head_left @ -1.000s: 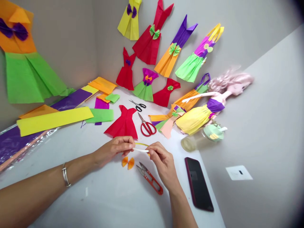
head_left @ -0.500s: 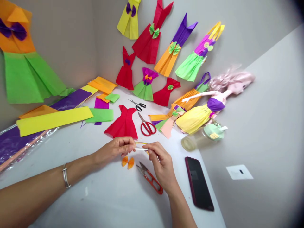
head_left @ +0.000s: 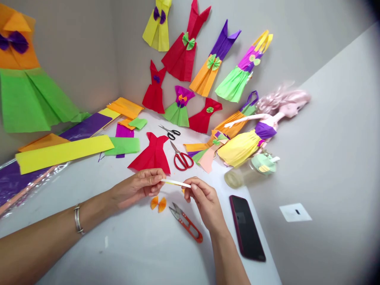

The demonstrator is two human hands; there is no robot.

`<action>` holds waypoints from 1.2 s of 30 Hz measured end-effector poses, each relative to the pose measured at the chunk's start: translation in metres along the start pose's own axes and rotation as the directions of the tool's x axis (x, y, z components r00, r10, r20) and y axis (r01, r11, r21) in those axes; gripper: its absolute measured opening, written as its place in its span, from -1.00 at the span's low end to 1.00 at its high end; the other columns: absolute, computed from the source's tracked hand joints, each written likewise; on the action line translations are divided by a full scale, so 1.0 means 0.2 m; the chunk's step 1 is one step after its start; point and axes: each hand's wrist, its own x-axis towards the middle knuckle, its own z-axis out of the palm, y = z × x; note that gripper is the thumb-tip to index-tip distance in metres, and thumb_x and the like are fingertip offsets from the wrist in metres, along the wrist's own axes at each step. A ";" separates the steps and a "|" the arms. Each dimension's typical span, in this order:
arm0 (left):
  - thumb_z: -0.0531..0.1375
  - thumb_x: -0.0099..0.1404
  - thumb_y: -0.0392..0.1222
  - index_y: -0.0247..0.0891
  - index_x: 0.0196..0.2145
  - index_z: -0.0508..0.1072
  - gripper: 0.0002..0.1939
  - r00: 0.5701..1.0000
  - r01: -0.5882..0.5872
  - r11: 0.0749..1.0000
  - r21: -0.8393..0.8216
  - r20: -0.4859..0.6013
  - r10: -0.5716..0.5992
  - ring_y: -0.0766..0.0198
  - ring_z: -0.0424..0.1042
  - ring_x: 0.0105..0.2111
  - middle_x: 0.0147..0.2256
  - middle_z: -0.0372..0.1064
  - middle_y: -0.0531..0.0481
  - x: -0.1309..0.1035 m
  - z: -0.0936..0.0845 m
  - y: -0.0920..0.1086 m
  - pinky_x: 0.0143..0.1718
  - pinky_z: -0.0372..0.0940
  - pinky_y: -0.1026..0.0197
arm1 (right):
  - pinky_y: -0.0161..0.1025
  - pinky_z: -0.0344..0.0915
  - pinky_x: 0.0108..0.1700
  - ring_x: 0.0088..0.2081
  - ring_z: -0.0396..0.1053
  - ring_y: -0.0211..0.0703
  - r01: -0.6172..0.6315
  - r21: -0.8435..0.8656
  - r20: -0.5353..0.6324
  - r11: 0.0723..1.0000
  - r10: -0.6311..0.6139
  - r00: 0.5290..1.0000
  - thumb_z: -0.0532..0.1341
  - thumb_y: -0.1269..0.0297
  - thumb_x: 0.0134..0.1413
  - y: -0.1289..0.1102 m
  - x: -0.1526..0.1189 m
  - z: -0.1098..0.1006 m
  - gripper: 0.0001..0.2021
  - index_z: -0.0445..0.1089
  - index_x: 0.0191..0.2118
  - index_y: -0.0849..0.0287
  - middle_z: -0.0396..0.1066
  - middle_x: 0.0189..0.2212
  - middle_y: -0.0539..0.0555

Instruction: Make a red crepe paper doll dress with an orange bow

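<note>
A narrow white strip [head_left: 175, 183] is stretched between my two hands, with a bit of yellow along its underside; it looks like tape, though I cannot be sure. My left hand [head_left: 145, 184] pinches its left end between thumb and fingers. The other end is pinched by my right hand [head_left: 204, 198], which also has something yellow-orange partly hidden by its fingers. Just below the strip lies an orange paper bow [head_left: 158, 204]. Orange-handled thread snips [head_left: 187, 225] rest under my right hand. Beyond my left hand a red paper dress [head_left: 151, 153] lies flat.
Red-handled scissors [head_left: 182, 160] and black-handled scissors [head_left: 170, 131] lie behind my hands. A phone [head_left: 247, 227], a lidded jar [head_left: 249, 172] and a doll [head_left: 252, 136] are at the right. Yellow paper [head_left: 65, 153] and other coloured sheets lie left. Paper dresses hang on the wall.
My hands have moved apart, so a longer stretch of the white strip shows between them. The yellow curved piece behind it is now mostly hidden. The camera view has shifted slightly.
</note>
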 end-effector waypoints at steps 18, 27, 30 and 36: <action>0.15 0.35 -0.01 -0.20 -0.29 0.49 -0.77 0.949 -0.113 0.793 0.598 -0.171 0.264 0.28 0.30 -0.30 -0.30 0.35 0.05 0.00 0.02 -0.06 -0.21 0.21 0.26 | -0.30 0.16 -0.29 -0.34 0.22 -0.24 0.032 -0.166 -0.041 0.986 -0.039 0.998 0.17 0.21 0.25 -0.03 0.00 0.07 -0.82 0.42 -0.33 0.14 0.27 -0.36 0.00; 0.15 0.36 -0.03 -0.17 -0.27 0.50 -0.80 0.966 -0.130 0.729 0.672 -0.080 0.246 0.22 0.35 -0.16 -0.24 0.32 0.03 0.00 0.03 -0.10 -0.07 0.22 0.20 | -0.31 0.16 -0.36 -0.45 0.18 -0.29 -0.066 -0.263 -0.099 0.962 0.041 0.994 0.22 0.30 0.11 -0.03 -0.01 0.15 -0.87 0.37 -0.44 0.15 0.25 -0.44 -0.05; 0.17 0.35 -0.05 -0.18 -0.28 0.49 -0.82 0.970 -0.143 0.704 0.696 -0.042 0.239 0.22 0.36 -0.16 -0.24 0.31 0.03 0.00 0.04 -0.11 -0.06 0.22 0.18 | -0.31 0.15 -0.38 -0.46 0.17 -0.29 -0.076 -0.309 -0.132 0.948 0.037 0.991 0.22 0.31 0.10 -0.02 -0.02 0.17 -0.86 0.36 -0.46 0.15 0.25 -0.46 -0.06; 0.14 0.37 -0.14 -0.19 -0.27 0.45 -0.87 0.967 -0.172 0.673 0.719 -0.007 0.255 0.24 0.34 -0.18 -0.25 0.31 0.05 -0.01 0.04 -0.10 -0.09 0.20 0.20 | -0.31 0.15 -0.37 -0.44 0.18 -0.29 -0.061 -0.331 -0.116 0.942 0.024 0.993 0.21 0.32 0.10 -0.03 -0.03 0.18 -0.87 0.36 -0.46 0.15 0.26 -0.45 -0.06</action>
